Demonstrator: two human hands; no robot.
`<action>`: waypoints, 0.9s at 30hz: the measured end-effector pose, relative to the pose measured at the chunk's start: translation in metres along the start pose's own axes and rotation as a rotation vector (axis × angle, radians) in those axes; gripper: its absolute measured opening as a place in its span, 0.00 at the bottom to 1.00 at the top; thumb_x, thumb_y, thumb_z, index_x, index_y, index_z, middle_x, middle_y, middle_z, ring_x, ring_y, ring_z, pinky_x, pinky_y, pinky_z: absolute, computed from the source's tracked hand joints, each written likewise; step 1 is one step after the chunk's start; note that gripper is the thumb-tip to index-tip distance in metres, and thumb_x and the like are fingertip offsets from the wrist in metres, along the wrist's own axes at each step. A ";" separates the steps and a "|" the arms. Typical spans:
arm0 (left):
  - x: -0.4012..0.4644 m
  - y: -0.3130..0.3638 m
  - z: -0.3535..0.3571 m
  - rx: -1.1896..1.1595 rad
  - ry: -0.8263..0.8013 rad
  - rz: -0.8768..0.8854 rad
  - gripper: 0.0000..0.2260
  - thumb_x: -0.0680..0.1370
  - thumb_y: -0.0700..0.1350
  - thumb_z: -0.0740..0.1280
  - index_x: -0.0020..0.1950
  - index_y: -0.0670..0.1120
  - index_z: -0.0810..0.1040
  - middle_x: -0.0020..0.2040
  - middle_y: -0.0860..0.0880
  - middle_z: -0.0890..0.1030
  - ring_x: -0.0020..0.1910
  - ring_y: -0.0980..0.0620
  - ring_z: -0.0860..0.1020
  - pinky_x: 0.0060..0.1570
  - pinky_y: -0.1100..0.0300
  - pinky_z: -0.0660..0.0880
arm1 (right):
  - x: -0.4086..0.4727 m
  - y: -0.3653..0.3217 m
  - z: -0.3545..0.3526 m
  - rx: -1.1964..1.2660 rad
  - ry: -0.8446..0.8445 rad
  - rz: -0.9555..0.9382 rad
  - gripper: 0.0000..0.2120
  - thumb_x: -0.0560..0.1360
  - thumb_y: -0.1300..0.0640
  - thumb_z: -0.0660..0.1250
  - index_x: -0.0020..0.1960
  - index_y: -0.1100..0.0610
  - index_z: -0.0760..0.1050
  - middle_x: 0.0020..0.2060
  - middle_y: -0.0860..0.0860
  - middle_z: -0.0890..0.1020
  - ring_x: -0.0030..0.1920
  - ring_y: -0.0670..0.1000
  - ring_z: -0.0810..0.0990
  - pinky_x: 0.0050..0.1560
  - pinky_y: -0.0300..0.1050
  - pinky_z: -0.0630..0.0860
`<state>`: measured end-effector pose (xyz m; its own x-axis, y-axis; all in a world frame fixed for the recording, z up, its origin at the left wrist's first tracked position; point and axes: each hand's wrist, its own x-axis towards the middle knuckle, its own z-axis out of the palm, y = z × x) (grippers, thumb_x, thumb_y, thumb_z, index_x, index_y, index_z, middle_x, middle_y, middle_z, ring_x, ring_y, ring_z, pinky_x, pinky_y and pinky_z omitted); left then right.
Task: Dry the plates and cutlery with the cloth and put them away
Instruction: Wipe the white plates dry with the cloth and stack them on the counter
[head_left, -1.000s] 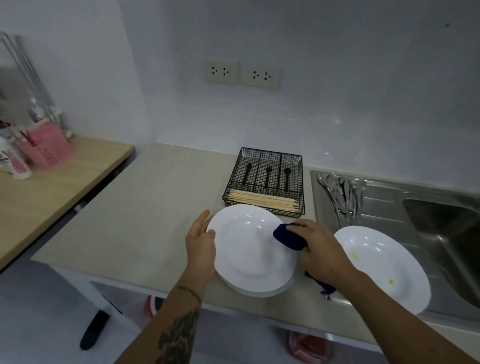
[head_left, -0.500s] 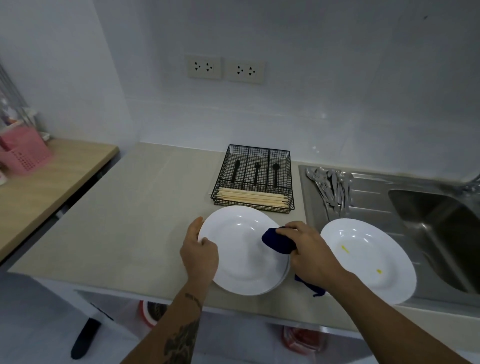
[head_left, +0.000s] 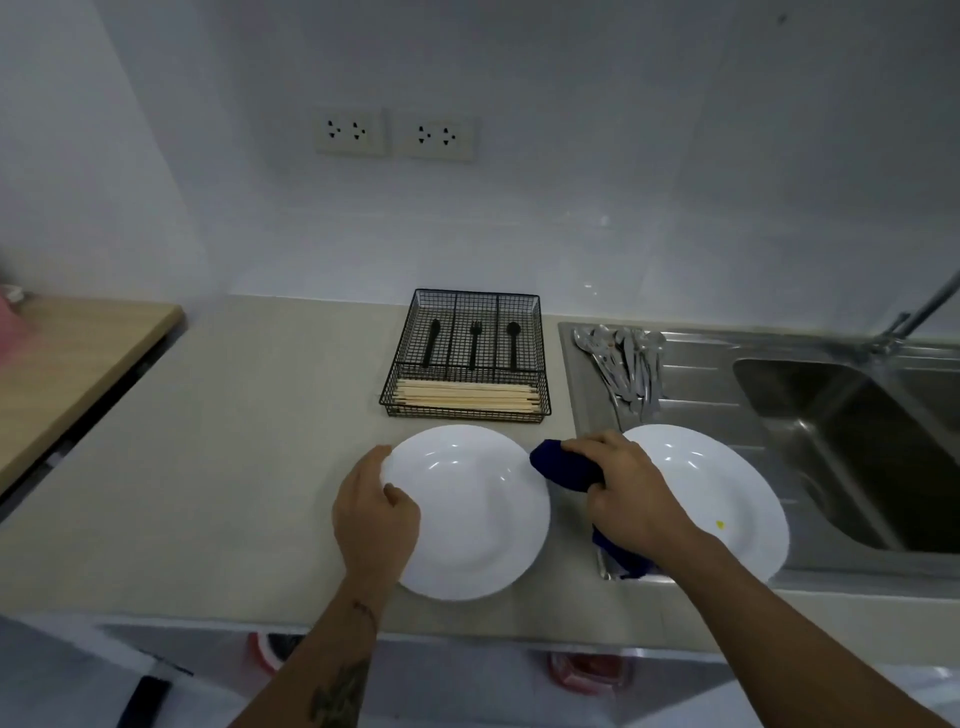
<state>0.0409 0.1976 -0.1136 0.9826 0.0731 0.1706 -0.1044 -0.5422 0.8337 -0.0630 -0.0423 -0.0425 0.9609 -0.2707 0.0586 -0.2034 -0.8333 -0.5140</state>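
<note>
A white plate (head_left: 470, 512) lies on the beige counter (head_left: 208, 467) in front of me. My left hand (head_left: 374, 512) grips its left rim, thumb on top. My right hand (head_left: 631, 501) holds a bunched dark blue cloth (head_left: 563, 467) just off the plate's right rim, between the two plates. A second white plate (head_left: 717, 488) with small yellow specks rests on the steel draining board, partly under my right wrist. Several metal spoons and forks (head_left: 626, 366) lie in a pile behind it.
A black wire cutlery tray (head_left: 467, 358) with black utensils and wooden chopsticks stands behind the plate. The sink basin (head_left: 852, 452) and tap (head_left: 914, 312) are at the right. A wooden table (head_left: 67, 358) adjoins the counter on the left.
My right hand has slid the cloth to the right, off the plate's inside to just past its right rim. My left hand keeps its grip on the left rim.
</note>
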 end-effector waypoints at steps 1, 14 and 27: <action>0.001 0.008 0.006 0.020 0.013 0.075 0.23 0.73 0.32 0.64 0.68 0.44 0.76 0.64 0.45 0.79 0.64 0.42 0.76 0.65 0.45 0.72 | 0.000 0.007 -0.006 0.007 0.019 0.025 0.30 0.69 0.69 0.64 0.69 0.52 0.71 0.62 0.49 0.73 0.60 0.50 0.70 0.62 0.41 0.67; -0.064 0.119 0.145 -0.002 -0.598 0.187 0.22 0.77 0.41 0.66 0.71 0.49 0.71 0.62 0.51 0.77 0.57 0.50 0.78 0.59 0.54 0.75 | -0.033 0.105 -0.084 0.070 0.177 0.273 0.30 0.68 0.72 0.60 0.65 0.51 0.75 0.59 0.48 0.74 0.55 0.46 0.70 0.54 0.38 0.65; -0.081 0.143 0.187 0.183 -0.473 0.007 0.27 0.68 0.35 0.68 0.67 0.44 0.71 0.58 0.43 0.74 0.56 0.40 0.75 0.52 0.54 0.72 | -0.048 0.183 -0.095 0.156 0.032 0.241 0.29 0.69 0.72 0.61 0.66 0.52 0.75 0.61 0.49 0.74 0.60 0.50 0.72 0.61 0.38 0.66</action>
<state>-0.0246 -0.0424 -0.1069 0.9483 -0.2956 -0.1158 -0.1246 -0.6821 0.7206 -0.1644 -0.2281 -0.0579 0.8815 -0.4689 -0.0550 -0.3909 -0.6596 -0.6419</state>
